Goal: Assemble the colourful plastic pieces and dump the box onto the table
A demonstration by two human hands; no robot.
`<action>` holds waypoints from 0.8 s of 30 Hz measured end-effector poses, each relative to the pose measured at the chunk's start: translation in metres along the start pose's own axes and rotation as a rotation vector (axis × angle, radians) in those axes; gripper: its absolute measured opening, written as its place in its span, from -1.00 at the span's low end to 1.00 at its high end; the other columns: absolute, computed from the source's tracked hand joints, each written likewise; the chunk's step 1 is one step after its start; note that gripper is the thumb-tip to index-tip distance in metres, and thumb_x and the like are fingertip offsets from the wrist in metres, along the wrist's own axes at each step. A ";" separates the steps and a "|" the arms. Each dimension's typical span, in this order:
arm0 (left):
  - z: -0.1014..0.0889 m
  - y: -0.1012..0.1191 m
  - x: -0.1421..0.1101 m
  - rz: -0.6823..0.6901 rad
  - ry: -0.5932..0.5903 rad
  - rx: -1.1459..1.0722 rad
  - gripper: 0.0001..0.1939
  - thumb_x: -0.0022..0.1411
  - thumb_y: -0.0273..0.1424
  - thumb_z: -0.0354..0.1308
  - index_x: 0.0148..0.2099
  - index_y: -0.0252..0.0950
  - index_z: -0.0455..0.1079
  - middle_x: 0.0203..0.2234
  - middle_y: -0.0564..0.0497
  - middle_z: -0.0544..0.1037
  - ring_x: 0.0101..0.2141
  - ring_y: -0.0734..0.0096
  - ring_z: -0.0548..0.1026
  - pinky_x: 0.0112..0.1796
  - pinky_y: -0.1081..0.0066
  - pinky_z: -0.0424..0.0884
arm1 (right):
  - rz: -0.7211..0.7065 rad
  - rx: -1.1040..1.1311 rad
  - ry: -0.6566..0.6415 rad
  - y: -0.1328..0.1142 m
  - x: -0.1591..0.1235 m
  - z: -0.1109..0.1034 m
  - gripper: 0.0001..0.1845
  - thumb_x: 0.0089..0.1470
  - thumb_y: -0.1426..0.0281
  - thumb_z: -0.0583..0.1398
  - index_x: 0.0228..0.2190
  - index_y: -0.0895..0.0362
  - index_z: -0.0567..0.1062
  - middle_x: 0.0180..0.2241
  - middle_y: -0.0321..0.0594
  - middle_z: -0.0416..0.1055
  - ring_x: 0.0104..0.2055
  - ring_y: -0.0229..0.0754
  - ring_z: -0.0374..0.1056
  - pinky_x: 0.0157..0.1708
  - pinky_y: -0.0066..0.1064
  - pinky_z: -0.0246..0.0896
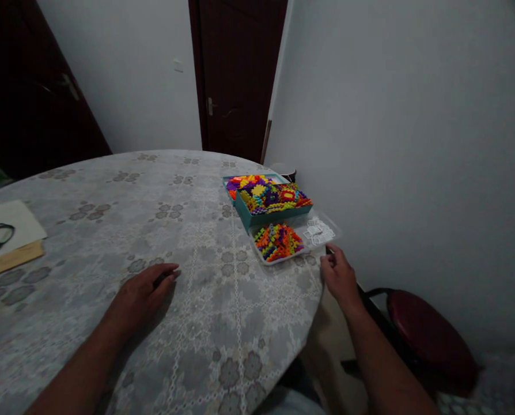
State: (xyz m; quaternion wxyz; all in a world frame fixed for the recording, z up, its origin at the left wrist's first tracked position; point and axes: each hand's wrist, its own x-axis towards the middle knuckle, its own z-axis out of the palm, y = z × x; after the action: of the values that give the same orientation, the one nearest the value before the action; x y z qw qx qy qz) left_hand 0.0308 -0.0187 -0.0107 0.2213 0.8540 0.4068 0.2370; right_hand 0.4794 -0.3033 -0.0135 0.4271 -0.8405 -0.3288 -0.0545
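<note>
My left hand [147, 291] lies on the patterned tablecloth [205, 323], its fingers reaching forward and its thumb apart from them, holding nothing. At the table's right edge is my right hand [340, 278], with curled fingers; whatever they may grip is hidden. Just beyond it sits a shallow clear plastic box [268, 262] holding a heap of small colourful interlocking pieces [279, 241]. Its transparent lid side [333, 226] bears white shapes [318, 230]. Behind stands a teal box [275, 218] full of similar pieces, overlapping another teal-edged tray [228, 193] of bright pieces.
On the far left, black-framed glasses [0, 233] rest on papers [24, 222] above a brown folder or board [15, 260]. A dark red chair seat [430, 334] is right of the table. The white wall [396, 144] runs close along the right side.
</note>
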 end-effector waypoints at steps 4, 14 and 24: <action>0.001 -0.004 0.002 0.003 0.006 0.045 -0.45 0.37 0.07 0.08 0.06 -0.17 0.67 0.03 -0.16 0.76 0.00 -0.07 0.73 0.10 0.10 0.63 | -0.173 -0.076 -0.192 0.005 0.007 0.005 -0.32 0.31 0.18 0.11 0.34 0.20 0.46 -0.24 -0.15 0.62 -0.23 -0.04 0.55 -0.07 -0.23 0.41; 0.002 -0.004 0.001 0.005 0.019 0.103 -0.48 0.41 0.05 0.07 0.07 -0.16 0.66 0.03 -0.16 0.75 0.01 -0.10 0.72 0.07 0.08 0.64 | -0.189 -0.362 -0.400 -0.009 0.041 0.019 -0.74 0.35 0.33 0.23 0.00 0.13 0.58 -0.20 -0.11 0.65 -0.18 -0.07 0.54 -0.15 -0.37 0.26; 0.005 0.022 -0.001 0.073 -0.025 0.075 -0.43 0.40 0.03 0.11 0.20 -0.25 0.58 -0.03 -0.20 0.73 -0.17 0.04 0.73 -0.14 0.20 0.68 | -0.278 -0.133 -0.462 -0.014 -0.002 -0.005 -0.83 0.34 0.28 0.20 -0.17 0.09 0.56 -0.27 -0.18 0.61 -0.20 -0.07 0.54 -0.13 -0.34 0.29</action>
State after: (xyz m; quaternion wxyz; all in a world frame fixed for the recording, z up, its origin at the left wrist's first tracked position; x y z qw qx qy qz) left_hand 0.0456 -0.0328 -0.0022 0.1854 0.8789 0.3810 0.2191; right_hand 0.4703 -0.3019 -0.0015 0.2730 -0.8036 -0.5255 0.0592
